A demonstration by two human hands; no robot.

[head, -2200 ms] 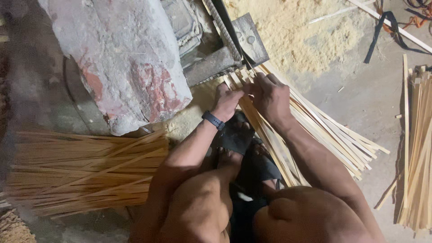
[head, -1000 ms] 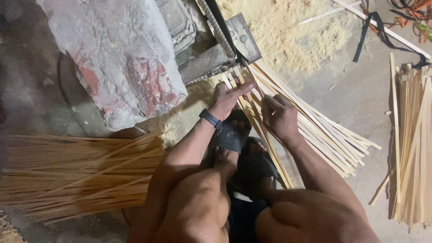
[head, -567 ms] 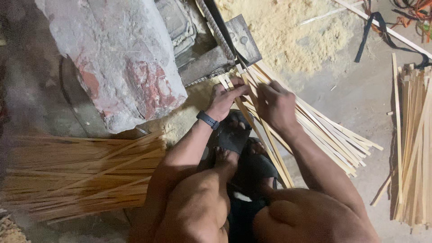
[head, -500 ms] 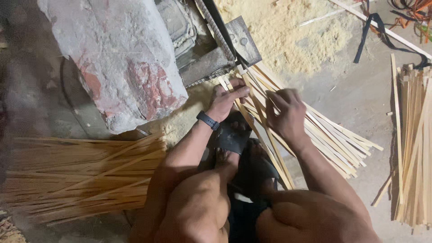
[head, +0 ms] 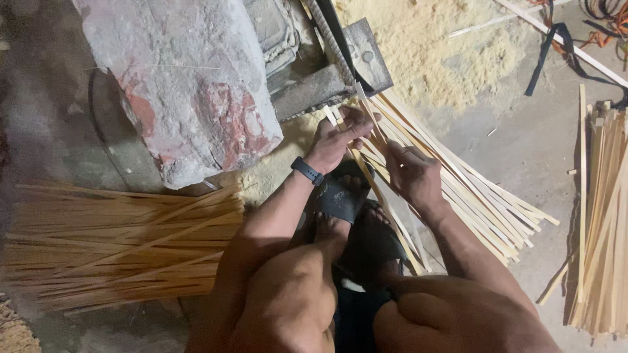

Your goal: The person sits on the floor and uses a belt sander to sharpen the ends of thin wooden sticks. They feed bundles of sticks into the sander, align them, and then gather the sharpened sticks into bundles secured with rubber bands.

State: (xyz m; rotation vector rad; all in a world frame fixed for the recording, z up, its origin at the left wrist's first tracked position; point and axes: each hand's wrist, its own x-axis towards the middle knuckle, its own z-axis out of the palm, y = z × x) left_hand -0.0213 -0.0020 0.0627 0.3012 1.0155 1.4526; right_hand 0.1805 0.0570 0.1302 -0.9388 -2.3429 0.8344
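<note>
Squatting person, both hands down at a fan of pale flat bamboo strips (head: 458, 189) spread on the grey concrete floor (head: 523, 137) to the right of the feet. Left hand (head: 337, 138) has fingers half curled, thumb out, lying on the near ends of the strips beside a dark metal machine part (head: 340, 65); it pinches one thin strip (head: 367, 110) that angles up toward the metal plate. Right hand (head: 413, 176) is closed around a few strips from the same fan, knuckles up; exact count inside the grip can't be made out. Black band watch (head: 306, 171) on the left wrist. Black sandals (head: 340, 199) under the forearms, one strip running across them.

No real containers in view; everything sits in loose piles. Left: thick stack of thinner, darker yellow sticks (head: 118, 245), lying roughly horizontal, cut off at the left edge. Right edge: another bundle of flat slats (head: 602, 222), standing lengthwise, partly out of frame. Top: mound of fine sawdust (head: 432, 46), powdery. Big rough block (head: 183, 85), grey with red patches, hides most of the machine behind it. Black strap (head: 549, 49) on floor top right. Knees fill the bottom and hide the floor there
</note>
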